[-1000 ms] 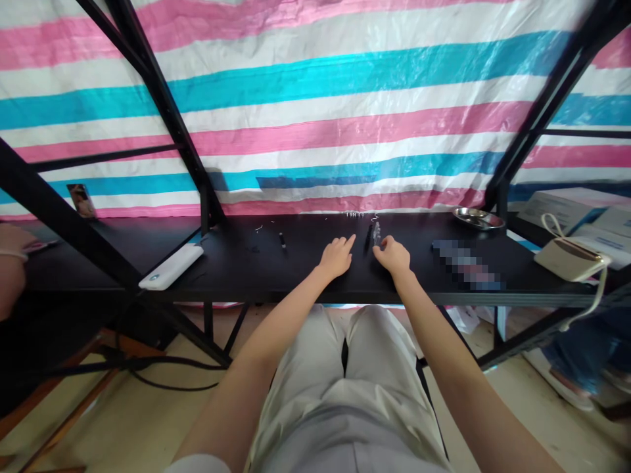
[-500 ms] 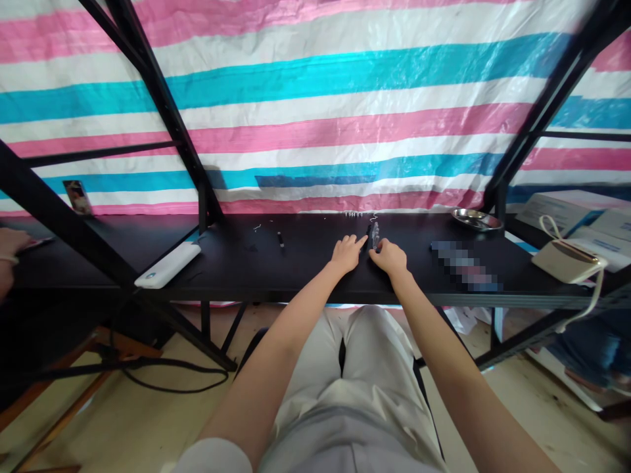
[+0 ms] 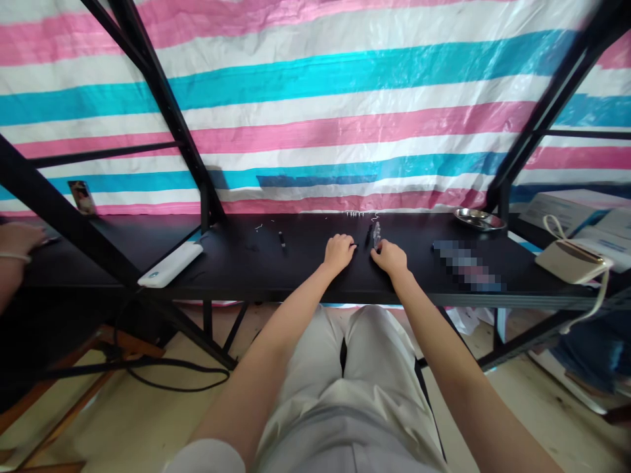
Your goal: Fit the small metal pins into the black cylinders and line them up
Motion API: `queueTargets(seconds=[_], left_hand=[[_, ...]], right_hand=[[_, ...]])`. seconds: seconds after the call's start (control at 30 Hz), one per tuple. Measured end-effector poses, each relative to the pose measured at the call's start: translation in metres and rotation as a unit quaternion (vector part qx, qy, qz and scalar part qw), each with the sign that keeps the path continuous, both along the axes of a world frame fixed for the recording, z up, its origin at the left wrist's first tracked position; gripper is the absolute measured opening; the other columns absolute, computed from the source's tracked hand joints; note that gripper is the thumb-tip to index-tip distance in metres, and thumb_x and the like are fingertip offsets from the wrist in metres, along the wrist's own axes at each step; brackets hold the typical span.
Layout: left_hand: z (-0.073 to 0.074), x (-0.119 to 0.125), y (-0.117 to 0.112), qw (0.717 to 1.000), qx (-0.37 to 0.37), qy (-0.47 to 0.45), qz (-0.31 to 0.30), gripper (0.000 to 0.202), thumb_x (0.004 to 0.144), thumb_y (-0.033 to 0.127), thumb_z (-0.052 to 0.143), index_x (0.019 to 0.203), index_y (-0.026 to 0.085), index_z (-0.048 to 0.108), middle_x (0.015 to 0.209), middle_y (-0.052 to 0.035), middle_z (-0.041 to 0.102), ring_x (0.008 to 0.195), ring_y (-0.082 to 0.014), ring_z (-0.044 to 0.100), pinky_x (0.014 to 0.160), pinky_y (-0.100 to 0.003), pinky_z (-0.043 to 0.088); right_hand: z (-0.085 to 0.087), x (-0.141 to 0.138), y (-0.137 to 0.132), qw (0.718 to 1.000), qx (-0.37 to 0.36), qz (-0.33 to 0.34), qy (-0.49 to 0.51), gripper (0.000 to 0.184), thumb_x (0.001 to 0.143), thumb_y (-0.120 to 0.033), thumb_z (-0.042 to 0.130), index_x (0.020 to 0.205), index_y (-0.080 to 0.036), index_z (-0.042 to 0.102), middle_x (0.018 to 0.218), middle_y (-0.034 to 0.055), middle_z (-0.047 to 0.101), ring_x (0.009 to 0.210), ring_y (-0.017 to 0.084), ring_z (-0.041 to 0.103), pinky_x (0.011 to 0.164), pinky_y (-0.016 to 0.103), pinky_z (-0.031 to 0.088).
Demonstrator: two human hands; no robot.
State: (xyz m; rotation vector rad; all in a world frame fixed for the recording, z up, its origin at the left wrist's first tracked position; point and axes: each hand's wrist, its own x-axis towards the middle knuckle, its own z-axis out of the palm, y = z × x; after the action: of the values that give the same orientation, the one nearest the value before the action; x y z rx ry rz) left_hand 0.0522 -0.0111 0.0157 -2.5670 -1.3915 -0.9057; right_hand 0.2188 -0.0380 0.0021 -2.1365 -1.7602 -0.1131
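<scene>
Both my hands rest on the black table (image 3: pixel 296 276) near its middle. My left hand (image 3: pixel 339 253) lies knuckles up with its fingers curled under; a small dark tip shows at its fingertips, and I cannot make out what it is. My right hand (image 3: pixel 392 257) is closed, thumb and forefinger pinched at the near end of a short clear tube (image 3: pixel 377 232) that lies on the table. A thin black pen part (image 3: pixel 368 235) sits just left of the tube, between the two hands.
A row of small white parts (image 3: pixel 355 214) lies along the back edge. Further off are a small black piece (image 3: pixel 282 239), a white power bank (image 3: pixel 170 265), a metal dish (image 3: pixel 479 219), and at right a white device with a cord (image 3: pixel 572 260) and boxes (image 3: pixel 566 205). Another person's hand (image 3: pixel 17 240) is at far left.
My left hand reached right toward the black pen part, then drew back left and curled its fingers. My right hand stayed at the clear tube.
</scene>
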Motion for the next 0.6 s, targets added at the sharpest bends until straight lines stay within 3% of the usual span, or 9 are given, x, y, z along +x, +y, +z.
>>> queueTargets(seconds=[0.13, 0.27, 0.4, 0.6], left_hand=[[0.002, -0.031, 0.008, 0.999, 0.001, -0.044, -0.024, 0.008, 0.081, 0.024, 0.055, 0.083, 0.019, 0.061, 0.084, -0.0046, 0.063, 0.081, -0.0179, 0.053, 0.076, -0.031, 0.041], [-0.006, -0.051, 0.008, 0.986, -0.007, -0.169, -0.008, 0.006, 0.078, 0.024, 0.058, 0.079, 0.019, 0.062, 0.079, -0.0022, 0.065, 0.076, -0.015, 0.055, 0.076, -0.03, 0.043], [-0.013, -0.055, 0.0, 0.961, -0.035, -0.275, 0.003, 0.008, 0.077, 0.024, 0.058, 0.079, 0.018, 0.063, 0.077, -0.002, 0.065, 0.071, -0.0127, 0.057, 0.074, -0.028, 0.046], [-0.012, -0.054, -0.006, 0.96, -0.037, -0.277, -0.019, 0.009, 0.078, 0.023, 0.057, 0.083, 0.018, 0.063, 0.082, -0.003, 0.066, 0.076, -0.0129, 0.059, 0.071, -0.027, 0.046]], right_hand=[[0.0, 0.0, 0.0, 1.0, -0.001, 0.001, -0.002, 0.026, 0.081, -0.038, 0.045, 0.091, -0.017, 0.056, 0.089, 0.0098, 0.065, 0.086, 0.023, 0.06, 0.067, 0.028, 0.039], [0.0, -0.002, -0.001, 1.0, -0.009, 0.008, -0.011, 0.024, 0.083, -0.035, 0.044, 0.091, -0.018, 0.057, 0.089, 0.0088, 0.065, 0.085, 0.021, 0.06, 0.066, 0.027, 0.039], [0.002, -0.009, -0.004, 0.998, -0.006, 0.028, -0.052, 0.022, 0.084, -0.033, 0.043, 0.091, -0.017, 0.057, 0.087, 0.0087, 0.065, 0.08, 0.02, 0.061, 0.064, 0.026, 0.036], [0.006, -0.026, -0.009, 0.989, 0.025, 0.084, -0.123, 0.019, 0.086, -0.028, 0.041, 0.092, -0.016, 0.056, 0.086, 0.0091, 0.065, 0.079, 0.019, 0.06, 0.06, 0.024, 0.033]])
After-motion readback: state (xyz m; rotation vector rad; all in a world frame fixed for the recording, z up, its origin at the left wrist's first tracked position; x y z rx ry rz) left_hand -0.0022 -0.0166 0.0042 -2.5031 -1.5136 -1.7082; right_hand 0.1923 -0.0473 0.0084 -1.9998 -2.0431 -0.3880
